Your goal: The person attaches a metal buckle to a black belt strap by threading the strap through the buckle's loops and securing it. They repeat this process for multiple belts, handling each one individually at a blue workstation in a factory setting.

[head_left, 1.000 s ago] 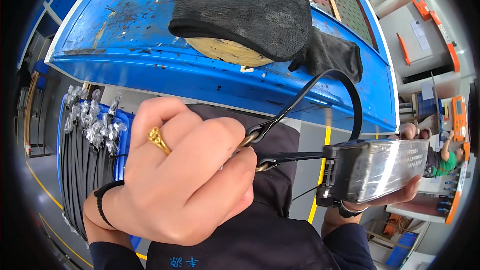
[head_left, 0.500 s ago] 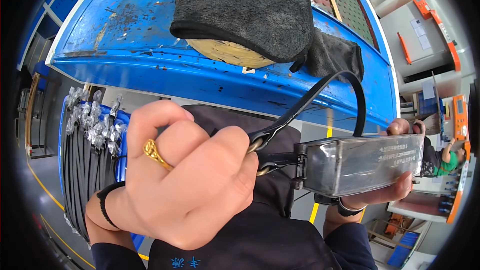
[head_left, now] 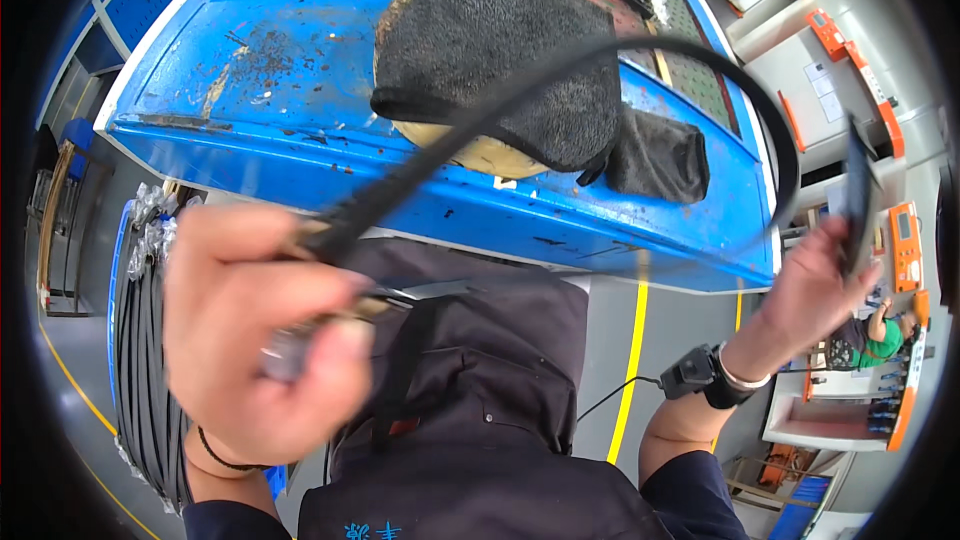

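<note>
My left hand (head_left: 265,325), smeared by motion, is closed around the end parts of a black strap (head_left: 560,80) with metal fittings. The strap swings out in a wide loop over the front of the bench and curves back toward that hand. On the right, my right hand (head_left: 815,285) is raised, its fingers closed on a dark, flat box (head_left: 860,195) seen nearly edge-on. Whether the strap and the box are joined cannot be made out. Dark cloth (head_left: 510,50) covers a round, pale pad on the bench, above and between my hands.
The blue metal bench (head_left: 260,70) has a scuffed top and a raised rim. A smaller dark cloth (head_left: 660,155) lies at its right. Several black straps with wrapped ends (head_left: 145,340) hang in a blue bin at left. Another person in green (head_left: 880,335) works far right.
My hands have moved apart, the left one leftward and the right one up and outward. The strap loop has opened wider, and the box has turned from its broad side to its edge.
</note>
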A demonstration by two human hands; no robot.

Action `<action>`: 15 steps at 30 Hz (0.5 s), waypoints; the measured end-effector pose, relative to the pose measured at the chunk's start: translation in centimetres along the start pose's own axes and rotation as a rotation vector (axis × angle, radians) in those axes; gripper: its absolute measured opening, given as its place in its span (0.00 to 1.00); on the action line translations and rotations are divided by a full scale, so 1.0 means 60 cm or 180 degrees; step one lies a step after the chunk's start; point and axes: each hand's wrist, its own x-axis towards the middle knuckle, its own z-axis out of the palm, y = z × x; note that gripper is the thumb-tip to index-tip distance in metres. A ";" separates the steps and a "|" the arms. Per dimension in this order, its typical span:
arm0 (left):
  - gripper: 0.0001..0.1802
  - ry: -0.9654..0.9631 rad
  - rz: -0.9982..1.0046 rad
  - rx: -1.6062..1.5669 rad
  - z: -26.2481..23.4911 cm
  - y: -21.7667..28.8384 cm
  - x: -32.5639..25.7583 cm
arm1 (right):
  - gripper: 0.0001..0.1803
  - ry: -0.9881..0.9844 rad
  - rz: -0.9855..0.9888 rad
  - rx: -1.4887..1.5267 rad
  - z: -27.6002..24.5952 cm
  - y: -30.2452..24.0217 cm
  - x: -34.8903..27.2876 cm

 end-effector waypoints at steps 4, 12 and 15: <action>0.15 0.0779 -0.0804 -0.0481 -0.021 -0.021 -0.023 | 0.19 -0.0037 0.0717 -0.0359 0.042 0.119 0.009; 0.10 0.1212 -0.0709 -0.1407 -0.013 -0.049 -0.036 | 0.29 -0.0862 0.1591 -0.2154 0.120 0.226 0.018; 0.11 0.1275 -0.0775 -0.1522 -0.006 -0.050 -0.039 | 0.29 -0.0994 0.1577 -0.2763 0.096 0.220 0.014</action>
